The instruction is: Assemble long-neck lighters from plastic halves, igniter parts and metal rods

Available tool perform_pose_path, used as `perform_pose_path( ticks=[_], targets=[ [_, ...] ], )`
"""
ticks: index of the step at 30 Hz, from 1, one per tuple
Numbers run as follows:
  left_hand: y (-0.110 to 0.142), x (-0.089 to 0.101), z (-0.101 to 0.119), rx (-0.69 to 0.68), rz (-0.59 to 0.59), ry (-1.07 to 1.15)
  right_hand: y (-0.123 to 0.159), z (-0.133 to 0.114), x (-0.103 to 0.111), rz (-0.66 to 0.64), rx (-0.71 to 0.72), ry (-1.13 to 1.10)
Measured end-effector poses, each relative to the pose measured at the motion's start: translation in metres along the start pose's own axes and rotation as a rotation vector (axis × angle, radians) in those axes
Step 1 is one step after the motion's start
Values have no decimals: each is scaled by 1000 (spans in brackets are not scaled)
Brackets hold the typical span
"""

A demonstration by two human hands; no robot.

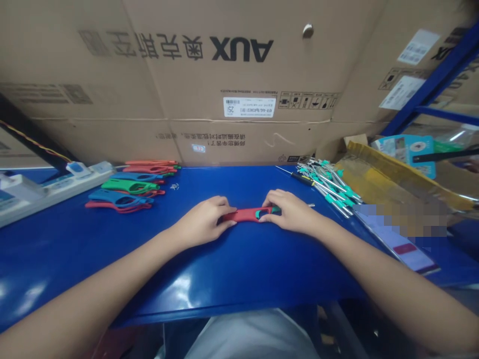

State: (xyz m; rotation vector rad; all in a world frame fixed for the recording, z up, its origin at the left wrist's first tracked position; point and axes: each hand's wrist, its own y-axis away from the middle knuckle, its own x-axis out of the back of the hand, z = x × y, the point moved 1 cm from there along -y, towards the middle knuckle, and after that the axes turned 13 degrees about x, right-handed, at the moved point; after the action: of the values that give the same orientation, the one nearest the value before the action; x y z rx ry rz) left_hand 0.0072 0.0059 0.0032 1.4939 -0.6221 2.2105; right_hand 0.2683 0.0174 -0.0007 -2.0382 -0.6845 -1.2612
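Fingers (pixel 227 210) of our left hand (pixel 202 221) and right hand (pixel 292 212) grip a red casing (pixel 246 215), partly hiding its ends.

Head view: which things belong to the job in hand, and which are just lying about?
Likely part of the job:
- red casing, held by the left hand and right hand
- coloured casings, similar shape
- metal rods with teal parts; teal also shows in the held casing
- screwdriver, probably

Apparently just lying about:
- phone
- power strip
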Motion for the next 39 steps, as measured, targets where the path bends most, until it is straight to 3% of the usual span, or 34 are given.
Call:
perform_pose_path(
  ticks=[4, 7, 10, 13, 20, 24, 27, 29, 33, 36, 39],
  targets=[
    [1, 4, 2, 23, -18, 22, 4, 20, 12, 82, 41, 29],
    [2, 3, 3, 39, -31, 56, 13, 52, 24, 283, -145, 317],
    [3, 1, 4, 54, -22, 59, 24, 81, 31, 172, -369, 593],
    [4, -1, 5, 69, -5, 50, 27, 95, 31, 88, -448, 691],
    [7, 0, 6, 122, -35, 43, 22, 103, 25, 165, -538, 753],
    [7, -4, 5, 129, -35, 65, 7, 85, 27, 313, -488, 611],
    [6, -8, 6, 140, -17, 65, -18, 50, 23, 444, -394, 222],
    [6, -10, 6, 150, -8, 55, -40, 20, 15, 426, -289, -67],
    [7, -13, 7, 160, 23, 48, -83, -32, -6, 326, -117, -321],
    [8, -15, 7, 167, 34, 53, -112, -49, -20, 273, -112, -353],
    [8, -15, 7, 166, 30, 67, -134, -49, -31, 243, -160, -348]
  ],
)
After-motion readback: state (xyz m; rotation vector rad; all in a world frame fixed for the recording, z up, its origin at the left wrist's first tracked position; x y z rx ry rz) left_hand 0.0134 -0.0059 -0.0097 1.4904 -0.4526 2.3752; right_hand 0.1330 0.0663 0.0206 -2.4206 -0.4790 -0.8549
